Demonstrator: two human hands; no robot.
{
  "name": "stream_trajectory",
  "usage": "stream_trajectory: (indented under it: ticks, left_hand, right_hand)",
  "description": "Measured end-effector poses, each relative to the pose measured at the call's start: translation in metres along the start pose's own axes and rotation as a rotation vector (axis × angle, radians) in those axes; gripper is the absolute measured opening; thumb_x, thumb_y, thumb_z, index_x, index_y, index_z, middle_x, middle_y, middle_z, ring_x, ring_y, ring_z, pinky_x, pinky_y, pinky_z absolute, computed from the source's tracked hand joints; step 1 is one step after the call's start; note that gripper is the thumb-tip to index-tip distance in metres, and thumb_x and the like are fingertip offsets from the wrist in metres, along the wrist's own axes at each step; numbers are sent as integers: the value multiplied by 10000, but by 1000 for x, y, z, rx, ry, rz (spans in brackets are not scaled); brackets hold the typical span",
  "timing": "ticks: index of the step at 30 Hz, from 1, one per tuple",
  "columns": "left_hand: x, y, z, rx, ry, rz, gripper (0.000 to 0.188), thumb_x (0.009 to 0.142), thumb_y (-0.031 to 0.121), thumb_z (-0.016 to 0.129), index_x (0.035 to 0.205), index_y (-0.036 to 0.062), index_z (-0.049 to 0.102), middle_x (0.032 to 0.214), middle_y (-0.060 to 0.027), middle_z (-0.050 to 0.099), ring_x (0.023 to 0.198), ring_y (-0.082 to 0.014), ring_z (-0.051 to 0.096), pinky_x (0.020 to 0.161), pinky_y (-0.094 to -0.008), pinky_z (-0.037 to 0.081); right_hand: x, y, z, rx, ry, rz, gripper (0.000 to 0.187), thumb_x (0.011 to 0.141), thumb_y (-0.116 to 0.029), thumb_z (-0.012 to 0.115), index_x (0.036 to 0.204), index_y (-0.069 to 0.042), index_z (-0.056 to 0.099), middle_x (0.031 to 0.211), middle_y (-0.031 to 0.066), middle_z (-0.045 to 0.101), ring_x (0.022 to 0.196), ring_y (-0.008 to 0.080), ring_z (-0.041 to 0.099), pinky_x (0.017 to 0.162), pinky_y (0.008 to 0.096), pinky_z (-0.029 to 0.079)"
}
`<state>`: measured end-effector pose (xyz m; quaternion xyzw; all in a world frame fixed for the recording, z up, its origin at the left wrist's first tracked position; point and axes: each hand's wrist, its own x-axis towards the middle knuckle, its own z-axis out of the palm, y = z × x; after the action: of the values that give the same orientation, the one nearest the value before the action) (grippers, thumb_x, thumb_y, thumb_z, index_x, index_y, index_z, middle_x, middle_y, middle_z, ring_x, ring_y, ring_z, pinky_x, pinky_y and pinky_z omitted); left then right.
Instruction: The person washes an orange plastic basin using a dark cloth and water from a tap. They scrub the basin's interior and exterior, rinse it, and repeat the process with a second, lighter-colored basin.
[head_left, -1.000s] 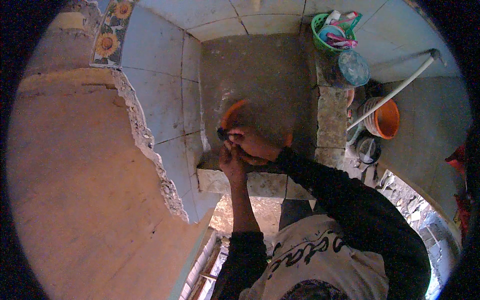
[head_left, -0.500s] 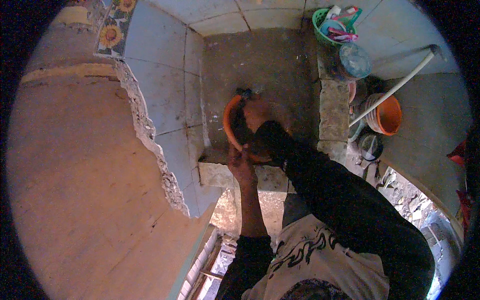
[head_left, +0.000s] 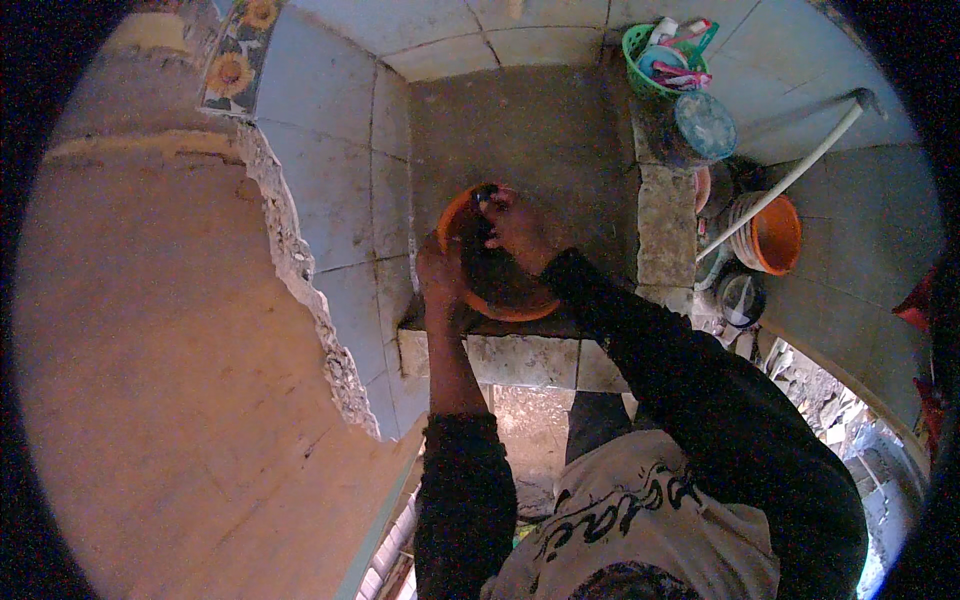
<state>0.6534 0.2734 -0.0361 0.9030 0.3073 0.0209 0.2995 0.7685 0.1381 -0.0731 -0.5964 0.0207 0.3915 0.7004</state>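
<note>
An orange basin (head_left: 520,314), dark inside, rests at the front of the sunken concrete floor (head_left: 520,120). My left hand (head_left: 438,270) is closed round the basin's left rim. My right hand (head_left: 524,232) reaches over the basin from the right, its fingers curled inward near the far rim. A small dark lump (head_left: 484,194) sits at that rim, against my right fingertips. Shadow hides what the basin holds and most of what my right fingers grip.
A low stone ledge (head_left: 520,358) runs along the front, with a raised curb (head_left: 666,225) on the right. Beyond it stand a green basket (head_left: 640,78) of small items, a lidded tub (head_left: 705,127), orange buckets (head_left: 776,234) and a slanting white pipe (head_left: 790,180).
My left hand has moved from the basin's near edge up to its left rim. My right hand has risen to the far rim. The basin's near and far rims now show more.
</note>
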Motion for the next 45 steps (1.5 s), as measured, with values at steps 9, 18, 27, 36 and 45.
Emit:
stream_trajectory:
  ticks: [9, 18, 27, 36, 45]
  left_hand:
    - [-68, 8, 8, -503, 184, -154, 362, 938, 138, 609, 1271, 0, 636, 1130, -185, 725, 1023, -312, 700, 930, -434, 537]
    - [-85, 10, 49, -585, 322, -190, 415, 864, 52, 653, 1266, -41, 610, 1144, -131, 701, 1071, -279, 647, 990, -407, 493]
    - [-96, 45, 48, -532, 466, -160, 437, 894, 174, 669, 1283, -15, 603, 1210, -147, 674, 1087, -289, 627, 964, -408, 490]
    - [-102, 46, 56, -954, 533, -193, 488, 907, 235, 746, 1296, -6, 577, 1250, -124, 654, 1137, -261, 616, 1040, -409, 469]
    - [-105, 39, 77, -662, 356, -201, 451, 948, 172, 697, 1340, -9, 568, 1274, -130, 651, 1151, -258, 608, 1018, -404, 476]
  right_hand:
    - [50, 21, -31, -1402, 29, -402, 290, 970, -227, 640, 1150, -11, 711, 1016, 194, 729, 951, 352, 702, 814, 482, 573]
    - [66, 70, -14, -706, 47, -501, 288, 1000, -262, 566, 1089, -39, 726, 929, 137, 744, 857, 273, 710, 745, 419, 560]
    - [-1, -35, 0, -967, -164, -346, 297, 983, -222, 586, 1206, -64, 703, 1020, 136, 764, 973, 322, 721, 883, 441, 557]
    - [1, 49, -44, -643, -289, -230, 307, 961, -241, 616, 1195, -60, 699, 1122, 153, 721, 1030, 342, 682, 942, 447, 529]
    - [38, 100, 14, -835, 105, -846, 262, 966, -270, 616, 1085, -52, 699, 1012, 161, 724, 889, 381, 684, 864, 489, 539]
